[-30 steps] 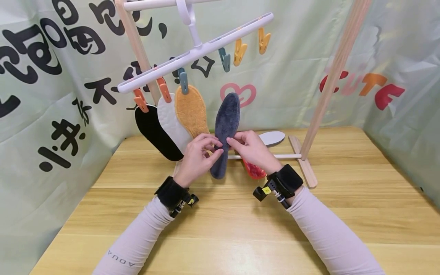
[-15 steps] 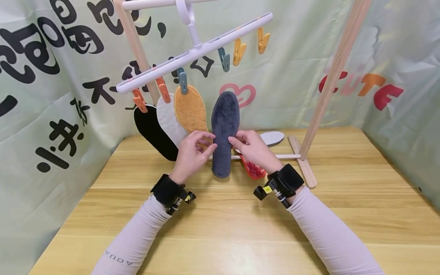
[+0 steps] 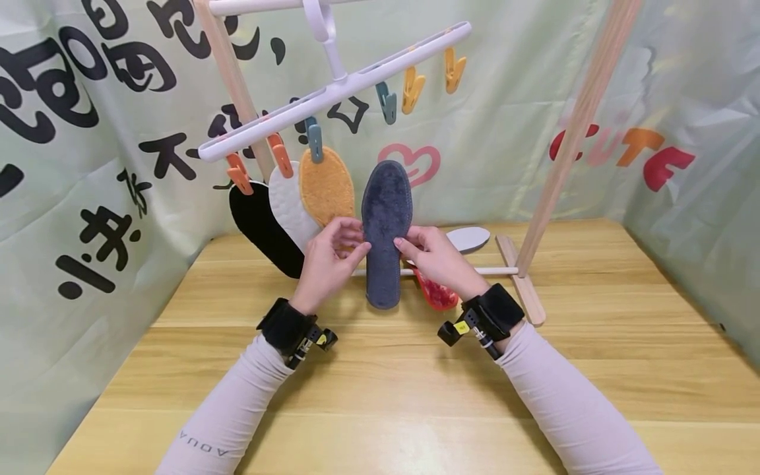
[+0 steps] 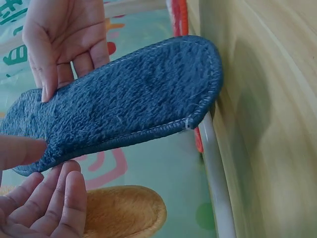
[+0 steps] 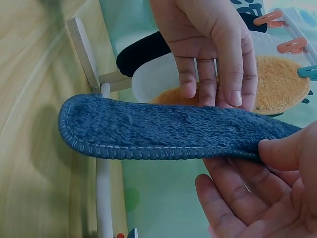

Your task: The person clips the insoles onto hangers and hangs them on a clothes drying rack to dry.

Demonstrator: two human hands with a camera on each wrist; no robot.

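On the left, a black insole (image 3: 264, 231) and a white insole (image 3: 288, 206) are hung by two orange clothespins (image 3: 239, 174), and beside them a fuzzy orange insole (image 3: 326, 185) is hung by a blue clothespin (image 3: 315, 140). All are hung from a tilted white hanger (image 3: 374, 71). Next, the left hand (image 3: 330, 260) is placed at the left edge of a dark blue insole (image 3: 386, 211), its fingers loose and a little bent. The dark blue insole is held upright between the hands, above the wooden table (image 3: 380, 396), wide end up. Its right edge is pinched by the right hand (image 3: 438, 258), thumb in front and fingers behind. Higher up, two yellow clothespins (image 3: 412, 90) are hung from the white hanger. Behind the right hand, a red patterned piece (image 3: 439, 294) and a flat white piece (image 3: 470, 237) are partly hidden. Farther right, a wooden post (image 3: 578, 138) is seen.
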